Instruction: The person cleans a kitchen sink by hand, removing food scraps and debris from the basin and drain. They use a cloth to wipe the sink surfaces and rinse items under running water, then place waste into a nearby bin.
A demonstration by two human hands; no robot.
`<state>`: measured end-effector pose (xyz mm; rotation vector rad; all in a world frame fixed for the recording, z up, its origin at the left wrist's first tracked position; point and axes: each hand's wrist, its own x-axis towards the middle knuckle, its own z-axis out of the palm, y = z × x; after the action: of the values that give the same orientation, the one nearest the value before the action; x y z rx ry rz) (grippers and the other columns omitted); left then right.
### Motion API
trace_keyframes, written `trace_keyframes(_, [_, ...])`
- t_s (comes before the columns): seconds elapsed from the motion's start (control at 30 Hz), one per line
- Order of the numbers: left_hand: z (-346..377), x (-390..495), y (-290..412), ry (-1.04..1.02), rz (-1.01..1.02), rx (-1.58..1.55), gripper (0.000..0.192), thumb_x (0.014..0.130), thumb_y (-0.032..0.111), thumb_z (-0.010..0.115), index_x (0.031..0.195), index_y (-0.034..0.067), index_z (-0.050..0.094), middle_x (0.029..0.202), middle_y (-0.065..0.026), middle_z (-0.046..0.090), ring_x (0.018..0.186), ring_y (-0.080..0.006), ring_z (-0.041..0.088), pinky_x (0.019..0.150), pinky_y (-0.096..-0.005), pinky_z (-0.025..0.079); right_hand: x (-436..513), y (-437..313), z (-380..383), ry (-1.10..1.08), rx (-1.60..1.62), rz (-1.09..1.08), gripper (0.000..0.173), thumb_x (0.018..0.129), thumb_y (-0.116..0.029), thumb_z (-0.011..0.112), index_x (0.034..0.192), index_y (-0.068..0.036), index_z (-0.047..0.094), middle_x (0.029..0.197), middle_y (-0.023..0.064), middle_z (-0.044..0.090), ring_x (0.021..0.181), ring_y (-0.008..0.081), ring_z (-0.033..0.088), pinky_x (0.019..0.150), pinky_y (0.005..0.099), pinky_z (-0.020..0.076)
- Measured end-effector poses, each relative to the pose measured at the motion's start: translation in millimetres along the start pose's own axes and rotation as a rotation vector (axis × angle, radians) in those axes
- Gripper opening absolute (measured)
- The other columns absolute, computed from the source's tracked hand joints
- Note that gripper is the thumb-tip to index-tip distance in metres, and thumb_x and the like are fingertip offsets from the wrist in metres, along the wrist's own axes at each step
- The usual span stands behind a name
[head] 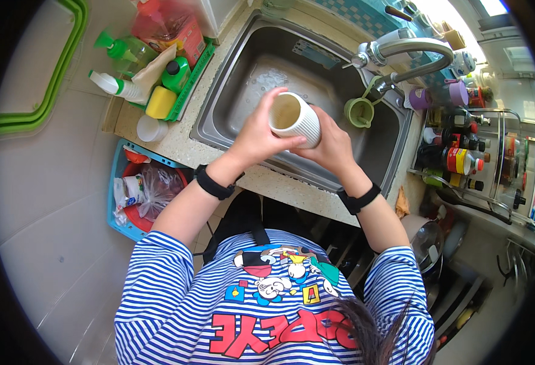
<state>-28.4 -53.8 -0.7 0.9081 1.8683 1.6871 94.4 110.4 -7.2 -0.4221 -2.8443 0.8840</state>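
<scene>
Both hands hold a white ribbed cylindrical vessel (307,125) over the near part of a stainless steel sink (231,82). Its open mouth tilts toward the upper left, and the inside looks yellowish. My left hand (263,125) grips it by the rim, thumb across the lower side. On the other side, my right hand (329,139) wraps around the body, its fingers partly hidden behind it. Water drops and a wet patch show on the sink floor. A light green strainer cup (359,113) hangs inside the basin at the right, below the faucet (416,48).
Left of the sink, a green tray (187,84) carries a yellow sponge (161,102), a green bottle (176,74) and a cloth. A white round container (151,128) sits nearby. At right stands a metal rack (500,150) of condiment bottles. Below left is a blue basket (116,196) with bags.
</scene>
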Motion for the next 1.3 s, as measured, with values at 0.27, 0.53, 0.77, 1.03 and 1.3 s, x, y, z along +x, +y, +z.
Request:
trace_keyframes(0.27, [-92, -8, 30, 0.338, 0.023, 0.255, 0.082, 0.067, 0.014, 0.088, 0.132, 0.003, 0.040, 0.120, -0.0109, 0.055, 0.110, -0.0211, 0.057, 0.095, -0.0344, 0.049, -40, 17, 66, -0.245, 0.405, 0.253, 0.046, 0.081, -0.027, 0.075, 0.116, -0.001, 0.057, 0.108, 0.0208, 0.059, 0.109, 0.0372, 0.054, 0.098, 0.0413, 0.0437])
trace_keyframes(0.53, [-128, -28, 64, 0.426, -0.056, 0.267, 0.082, 0.070, 0.009, 0.085, 0.136, 0.002, 0.037, 0.126, -0.0113, 0.051, 0.116, -0.0213, 0.055, 0.096, -0.0353, 0.049, -3, 2, 155, -0.309, 0.585, -0.240, 0.021, 0.084, -0.005, 0.062, 0.103, 0.000, 0.069, 0.110, 0.0188, 0.063, 0.102, 0.0362, 0.060, 0.093, 0.0408, 0.0488])
trace_keyframes(0.77, [-142, -23, 74, 0.474, -0.050, 0.365, 0.085, 0.069, 0.011, 0.086, 0.137, 0.002, 0.037, 0.129, -0.0120, 0.048, 0.118, -0.0229, 0.053, 0.097, -0.0368, 0.047, 104, 30, 174, -0.337, 0.151, 0.082, 0.024, 0.076, 0.002, 0.061, 0.093, -0.007, 0.074, 0.102, 0.0174, 0.067, 0.097, 0.0331, 0.064, 0.084, 0.0396, 0.0531])
trace_keyframes(1.03, [-143, -19, 74, 0.482, -0.085, 0.361, 0.086, 0.067, 0.008, 0.086, 0.138, 0.002, 0.036, 0.130, -0.0120, 0.045, 0.121, -0.0235, 0.051, 0.098, -0.0370, 0.047, 88, -58, 208, -0.177, 0.533, -0.510, 0.027, 0.075, 0.002, 0.064, 0.098, -0.008, 0.073, 0.110, 0.0155, 0.063, 0.101, 0.0335, 0.062, 0.090, 0.0398, 0.0512])
trace_keyframes(1.3, [-141, -17, 78, 0.480, -0.106, 0.391, 0.090, 0.067, 0.006, 0.085, 0.140, 0.002, 0.034, 0.133, -0.0123, 0.042, 0.122, -0.0242, 0.050, 0.100, -0.0376, 0.047, 158, 64, 145, -0.250, 0.246, -0.034, 0.025, 0.072, -0.001, 0.062, 0.094, -0.006, 0.074, 0.092, 0.0199, 0.065, 0.087, 0.0386, 0.062, 0.083, 0.0433, 0.0517])
